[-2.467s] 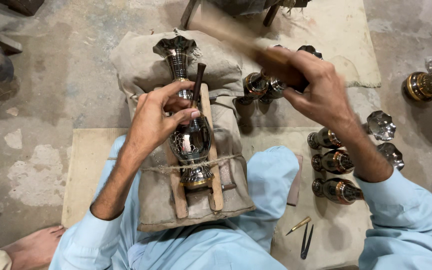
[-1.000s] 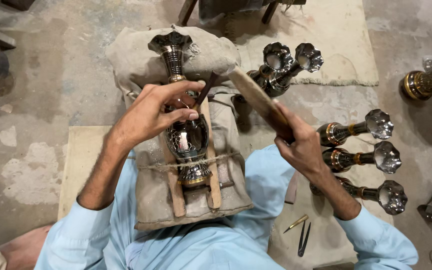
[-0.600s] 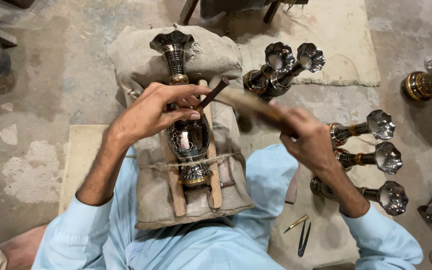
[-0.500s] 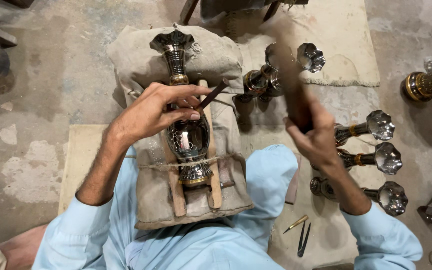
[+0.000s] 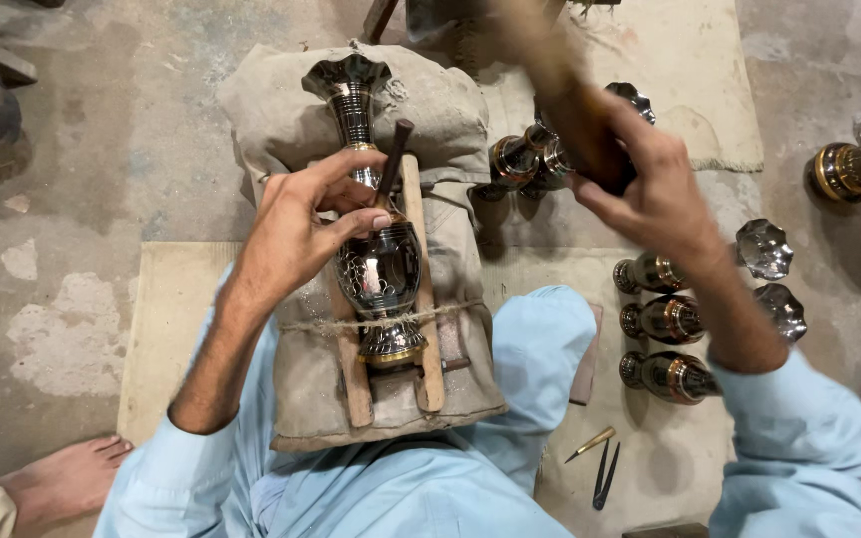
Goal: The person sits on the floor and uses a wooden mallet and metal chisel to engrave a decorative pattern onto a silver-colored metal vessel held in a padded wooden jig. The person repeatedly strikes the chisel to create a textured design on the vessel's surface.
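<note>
While a metal vase [image 5: 376, 254] lies on its side along a stuffed cloth sack [image 5: 281, 120], it is cradled between two wooden slats [image 5: 419, 269] and bound across its lower body by a cord [image 5: 316, 325]. Its flared mouth is pointed away from the person, its foot towards the lap; nothing can be seen inside it from this angle. The left hand [image 5: 296, 234] is laid over the neck and shoulder of the vase, with the fingers curled and pinched around a thin dark punch [image 5: 394, 149], whose lower tip is set against the vase. The right hand [image 5: 650, 189] is raised well above and to the right of the vase, its fingers wrapped tightly round a wooden mallet [image 5: 555, 80], which is blurred. Behind that hand a cluster of similar vases [image 5: 525, 159] is laid on a mat [image 5: 690, 90]. Three more vases [image 5: 670, 319] are laid in a row on the floor to the right, just beside the light blue sleeve [image 5: 799, 428]. A pair of small dark tweezers [image 5: 605, 476] and a brass pin [image 5: 590, 444] are left on the pale board near the knee. A bare foot [image 5: 62, 478] is seen at the lower left.
</note>
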